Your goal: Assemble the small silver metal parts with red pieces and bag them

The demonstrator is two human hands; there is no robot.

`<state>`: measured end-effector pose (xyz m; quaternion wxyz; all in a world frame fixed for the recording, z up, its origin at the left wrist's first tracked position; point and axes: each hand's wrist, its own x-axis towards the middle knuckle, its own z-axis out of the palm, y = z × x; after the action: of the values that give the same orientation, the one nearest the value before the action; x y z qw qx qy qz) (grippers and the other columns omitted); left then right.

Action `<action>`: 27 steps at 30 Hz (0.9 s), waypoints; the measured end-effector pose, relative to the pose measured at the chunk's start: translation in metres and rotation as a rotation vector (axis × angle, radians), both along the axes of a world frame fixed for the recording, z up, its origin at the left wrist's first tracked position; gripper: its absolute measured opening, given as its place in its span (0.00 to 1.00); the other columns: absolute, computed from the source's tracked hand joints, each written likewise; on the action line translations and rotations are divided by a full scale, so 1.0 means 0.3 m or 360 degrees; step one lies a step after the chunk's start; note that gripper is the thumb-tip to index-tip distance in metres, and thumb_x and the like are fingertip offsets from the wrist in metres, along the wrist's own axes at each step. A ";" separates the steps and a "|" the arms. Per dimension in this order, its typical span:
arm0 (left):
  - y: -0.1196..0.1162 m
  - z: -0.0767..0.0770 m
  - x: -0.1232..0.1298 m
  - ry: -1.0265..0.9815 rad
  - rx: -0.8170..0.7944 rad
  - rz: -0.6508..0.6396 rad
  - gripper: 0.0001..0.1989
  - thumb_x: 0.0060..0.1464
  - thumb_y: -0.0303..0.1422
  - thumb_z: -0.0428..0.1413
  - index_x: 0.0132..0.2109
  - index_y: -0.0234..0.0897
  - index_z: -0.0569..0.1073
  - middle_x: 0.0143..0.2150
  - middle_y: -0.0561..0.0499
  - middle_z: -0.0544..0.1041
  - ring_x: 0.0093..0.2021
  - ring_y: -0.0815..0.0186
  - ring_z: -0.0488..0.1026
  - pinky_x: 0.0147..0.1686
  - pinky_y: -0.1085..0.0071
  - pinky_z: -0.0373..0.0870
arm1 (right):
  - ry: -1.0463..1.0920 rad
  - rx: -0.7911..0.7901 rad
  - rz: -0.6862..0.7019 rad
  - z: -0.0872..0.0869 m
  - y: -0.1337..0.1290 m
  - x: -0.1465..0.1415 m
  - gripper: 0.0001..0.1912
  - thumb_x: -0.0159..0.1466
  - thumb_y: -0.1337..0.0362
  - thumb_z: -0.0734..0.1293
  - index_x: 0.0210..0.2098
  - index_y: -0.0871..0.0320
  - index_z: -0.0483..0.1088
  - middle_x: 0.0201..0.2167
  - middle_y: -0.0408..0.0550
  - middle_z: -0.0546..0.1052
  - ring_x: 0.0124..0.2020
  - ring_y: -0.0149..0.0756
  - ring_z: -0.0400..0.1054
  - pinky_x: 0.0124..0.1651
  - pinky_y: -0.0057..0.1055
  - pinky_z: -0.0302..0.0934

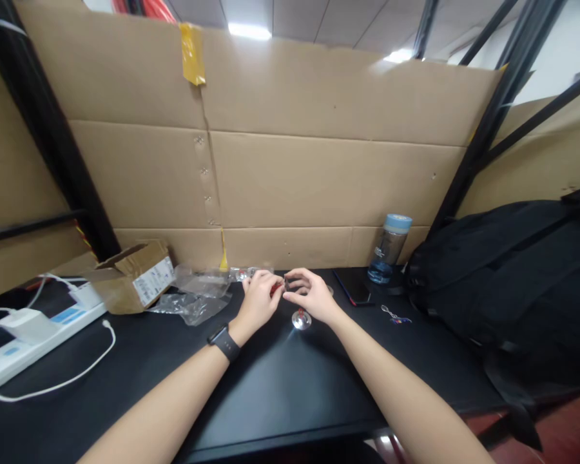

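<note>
Two hands meet mid-table, prob. one small job shared betw. them (clock: centre = gap betw. fingertips, 12 = toward the cardboard wall point(290, 180)). L hand point(260, 298), at 9 o'clock of the gap, is curled narrow, w/ a small red piece point(275, 289) pinched betw. thumb & fingers. R hand point(314, 298), at 3 o'clock, has its thumb & fingertips bent in toward that piece, gap narrow; can't tell if it grips anything, too small & blurred.

Red piece looks light, prob. stiff plastic, tho most of it is hidden by the L fingers. Best hold, I'd guess: thumb & index on opp. sides, L steadying, R free for fine work at the exposed end. Smooth surface may slip if squeezed off-centre.

Shiny metal disc point(301, 319) sits at 5 o'clock, just below the R hand, w/ a bit of red at its 12 edge. Looks thin, rigid, polished: slippery when flat, so take it by the rim, not the face; may scratch or skid on the black table point(280, 399).

Nearby: clear plastic bags point(193, 309) at 9, soft, crinkly, v. light; phone point(356, 289) at 3; keyring trinket point(396, 317) betw. 3 & 4; water bottle point(388, 251) at approx. 2.
</note>
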<state>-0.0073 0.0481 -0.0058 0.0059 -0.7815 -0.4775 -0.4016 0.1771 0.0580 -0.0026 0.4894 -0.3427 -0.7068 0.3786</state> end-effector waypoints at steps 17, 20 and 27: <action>-0.041 0.022 0.008 -0.0104 0.0035 -0.0038 0.07 0.61 0.27 0.52 0.37 0.40 0.74 0.39 0.50 0.79 0.50 0.58 0.68 0.49 0.59 0.54 | 0.0236 -0.0171 0.0168 -0.035 0.007 -0.015 0.25 0.53 0.57 0.79 0.46 0.58 0.71 0.47 0.56 0.79 0.44 0.44 0.77 0.51 0.43 0.70; -0.048 0.025 0.010 -0.0139 0.0009 -0.0053 0.07 0.61 0.27 0.52 0.38 0.40 0.74 0.40 0.49 0.79 0.50 0.58 0.69 0.49 0.59 0.55 | 0.0274 -0.0163 0.0148 -0.039 0.001 -0.022 0.23 0.54 0.56 0.78 0.44 0.58 0.71 0.46 0.56 0.79 0.43 0.44 0.77 0.51 0.43 0.70; -0.060 0.043 0.017 -0.0192 -0.0028 -0.0023 0.08 0.63 0.30 0.53 0.37 0.42 0.76 0.39 0.49 0.79 0.49 0.57 0.69 0.49 0.59 0.56 | 0.0253 -0.0232 0.0126 -0.038 0.009 -0.029 0.19 0.61 0.48 0.72 0.36 0.58 0.68 0.36 0.51 0.79 0.38 0.41 0.76 0.39 0.33 0.68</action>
<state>-0.0022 0.0299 0.0071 -0.0328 -0.7593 -0.4748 -0.4438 0.1685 0.0608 -0.0139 0.5023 -0.3182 -0.6494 0.4741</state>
